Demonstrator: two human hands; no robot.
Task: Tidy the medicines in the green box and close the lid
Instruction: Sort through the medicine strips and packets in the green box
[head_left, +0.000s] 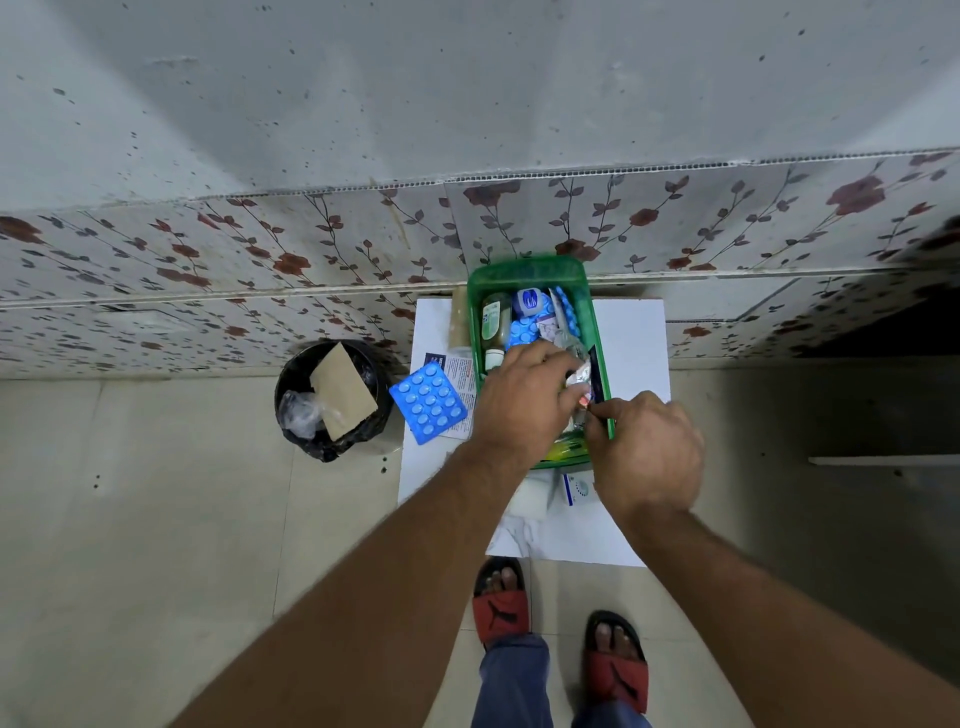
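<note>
We see the green box (535, 273) standing open on a small white table (631, 332), at about 12 o'clock from us, pushed close to the flowery wall. Its long side runs from 6 o'clock to 12 o'clock, away from our feet toward the wall. We cannot make out a lid for sure.

Our left hand (519, 400) reaches into the near end of the box. Its fingers curl down over some small packets (581, 375), and it seems to press them in so they stay flat. Our right hand (644, 452) rests on the box's near right rim, at about 4 o'clock from the box's middle. Its fingers are pinched together on something thin and dark, but we cannot tell what it is. We think this hand steadies the box or tucks the thin thing down the side.

A brown bottle (496, 322) lies along the left wall, pointing the same long way as the box, so it fits.

A blue pill sheet (428, 402) still waits outside, at 9 o'clock from the box, so the tidying is not done. A black bin (332, 400) sits farther left on the floor.
</note>
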